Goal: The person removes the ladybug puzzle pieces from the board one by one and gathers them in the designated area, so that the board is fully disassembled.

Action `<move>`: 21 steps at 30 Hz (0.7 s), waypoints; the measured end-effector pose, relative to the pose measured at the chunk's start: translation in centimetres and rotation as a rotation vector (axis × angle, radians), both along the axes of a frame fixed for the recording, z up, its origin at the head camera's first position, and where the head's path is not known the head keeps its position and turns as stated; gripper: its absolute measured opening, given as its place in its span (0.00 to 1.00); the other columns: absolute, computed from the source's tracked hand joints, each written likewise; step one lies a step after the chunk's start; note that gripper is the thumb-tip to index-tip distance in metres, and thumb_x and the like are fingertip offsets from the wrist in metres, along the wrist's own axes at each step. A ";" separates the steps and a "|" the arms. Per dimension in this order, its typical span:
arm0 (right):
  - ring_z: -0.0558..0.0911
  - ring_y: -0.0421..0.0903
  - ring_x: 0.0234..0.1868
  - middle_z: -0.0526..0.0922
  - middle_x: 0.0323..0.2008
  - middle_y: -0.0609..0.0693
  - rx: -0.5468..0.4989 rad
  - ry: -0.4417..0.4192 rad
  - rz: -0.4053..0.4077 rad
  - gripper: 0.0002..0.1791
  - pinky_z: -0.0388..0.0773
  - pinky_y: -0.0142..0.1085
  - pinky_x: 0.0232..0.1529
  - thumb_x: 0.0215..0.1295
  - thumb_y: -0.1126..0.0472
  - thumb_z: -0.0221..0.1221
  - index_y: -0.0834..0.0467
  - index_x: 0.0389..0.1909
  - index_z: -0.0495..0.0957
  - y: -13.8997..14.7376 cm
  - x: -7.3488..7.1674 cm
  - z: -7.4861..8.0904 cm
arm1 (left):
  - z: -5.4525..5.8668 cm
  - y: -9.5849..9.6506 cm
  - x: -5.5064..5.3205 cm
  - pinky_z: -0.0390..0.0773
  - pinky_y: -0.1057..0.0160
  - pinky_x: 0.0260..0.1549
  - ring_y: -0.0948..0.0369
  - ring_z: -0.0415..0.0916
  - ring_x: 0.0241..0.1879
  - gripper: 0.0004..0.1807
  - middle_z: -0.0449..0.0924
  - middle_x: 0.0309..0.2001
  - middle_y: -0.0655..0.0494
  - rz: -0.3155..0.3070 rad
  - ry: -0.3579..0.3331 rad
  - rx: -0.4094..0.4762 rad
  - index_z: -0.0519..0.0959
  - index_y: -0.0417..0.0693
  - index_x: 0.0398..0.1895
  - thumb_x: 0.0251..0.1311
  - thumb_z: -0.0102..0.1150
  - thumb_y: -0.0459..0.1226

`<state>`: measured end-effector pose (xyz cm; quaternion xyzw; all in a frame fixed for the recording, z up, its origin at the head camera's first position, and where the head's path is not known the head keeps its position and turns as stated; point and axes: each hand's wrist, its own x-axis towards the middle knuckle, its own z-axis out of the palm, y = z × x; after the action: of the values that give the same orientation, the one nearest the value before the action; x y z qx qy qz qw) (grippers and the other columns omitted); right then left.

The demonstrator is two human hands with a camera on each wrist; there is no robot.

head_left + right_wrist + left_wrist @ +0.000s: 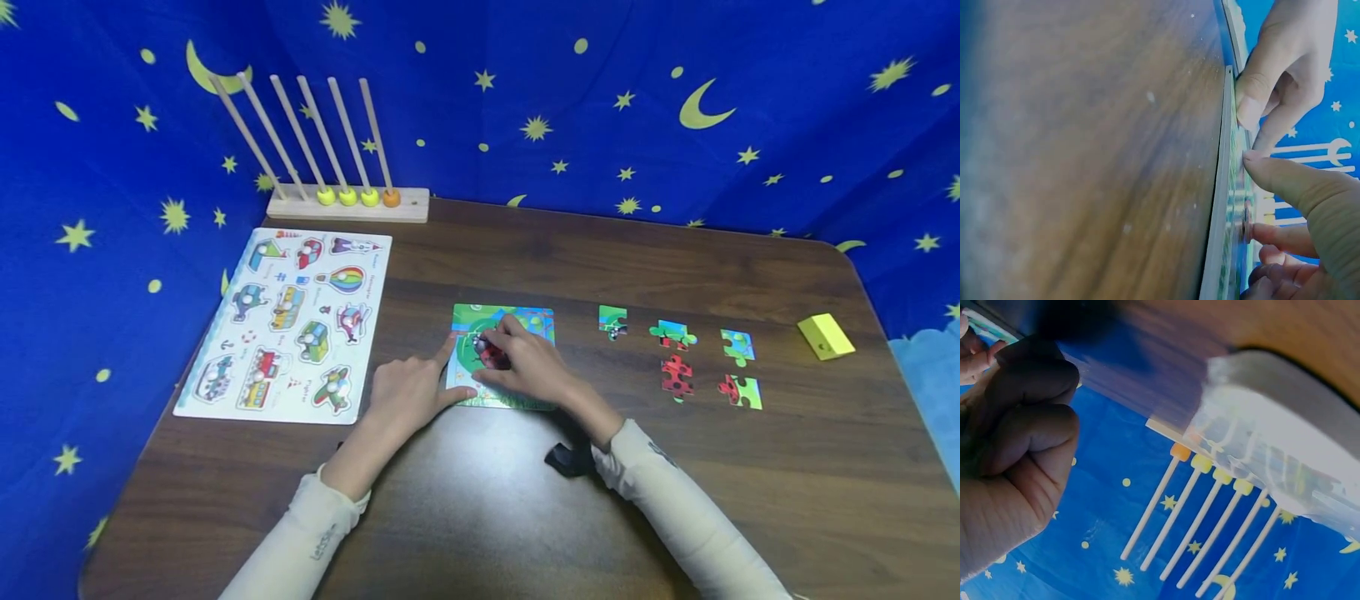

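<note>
On the table lies a small jigsaw board (459, 379) with a green and blue picture. My left hand (405, 392) rests at its left side, index finger and thumb stretched out onto the edge. In the left wrist view, the other fingers of that hand are curled in. My right hand (528, 362) is over the board's middle, thumb and fingers around a red and black ladybug puzzle piece (492, 355) that sits low on the picture. The right wrist view shows the thumb (1285, 178) touching the board and a fingertip on the piece's edge. The hand partly hides the picture.
Several loose puzzle pieces (677, 377) lie right of the board, with a yellow block (825, 336) farther right. To the left is a white peg puzzle (300, 383) of vehicles. A wooden rod stand (412, 205) with beads stands behind it, against the blue curtain (525, 100).
</note>
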<state>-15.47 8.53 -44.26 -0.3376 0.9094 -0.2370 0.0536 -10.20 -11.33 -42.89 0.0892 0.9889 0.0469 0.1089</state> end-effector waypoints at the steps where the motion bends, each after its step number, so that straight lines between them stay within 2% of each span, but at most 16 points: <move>1: 0.72 0.42 0.31 0.72 0.41 0.52 -0.002 -0.002 -0.007 0.31 0.71 0.31 0.27 0.58 0.46 0.70 0.60 0.58 0.79 -0.1 0.0 -0.1 | 0.0 0.0 0.0 0.61 0.61 0.14 0.60 0.62 0.14 0.52 0.66 0.12 0.55 0.000 0.000 0.000 0.55 0.60 0.78 0.55 0.52 0.72; 3: 0.72 0.42 0.31 0.72 0.41 0.52 -0.003 0.011 -0.022 0.30 0.71 0.32 0.27 0.58 0.47 0.71 0.60 0.56 0.79 -0.3 0.1 -0.1 | 0.0 0.0 0.0 0.61 0.60 0.14 0.59 0.62 0.14 0.52 0.66 0.12 0.55 0.001 0.005 0.001 0.55 0.60 0.78 0.55 0.53 0.73; 10: 0.73 0.42 0.29 0.74 0.39 0.51 0.009 0.135 -0.059 0.28 0.74 0.34 0.27 0.54 0.47 0.73 0.60 0.51 0.82 -0.6 0.5 0.3 | 0.0 -0.1 0.1 0.63 0.59 0.14 0.57 0.65 0.14 0.52 0.67 0.13 0.54 0.003 0.026 0.004 0.56 0.60 0.78 0.53 0.53 0.73; 16: 0.67 0.41 0.25 0.72 0.33 0.49 0.017 0.092 -0.089 0.22 0.64 0.30 0.24 0.56 0.50 0.72 0.60 0.46 0.84 -0.7 0.2 0.3 | 0.1 0.0 0.1 0.61 0.60 0.14 0.59 0.63 0.14 0.52 0.67 0.12 0.54 -0.001 0.017 0.015 0.57 0.59 0.78 0.54 0.53 0.72; 21: 0.72 0.42 0.27 0.76 0.34 0.51 0.081 0.120 -0.032 0.19 0.71 0.33 0.25 0.59 0.50 0.70 0.59 0.44 0.85 -0.7 -0.6 0.7 | 0.1 -0.1 0.1 0.62 0.60 0.14 0.59 0.63 0.15 0.52 0.66 0.12 0.54 0.000 0.006 0.020 0.56 0.58 0.78 0.55 0.53 0.72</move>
<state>-16.05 7.82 -43.52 -0.3343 0.9250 -0.1801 0.0089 -10.11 -11.41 -42.81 0.0905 0.9887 0.0565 0.1051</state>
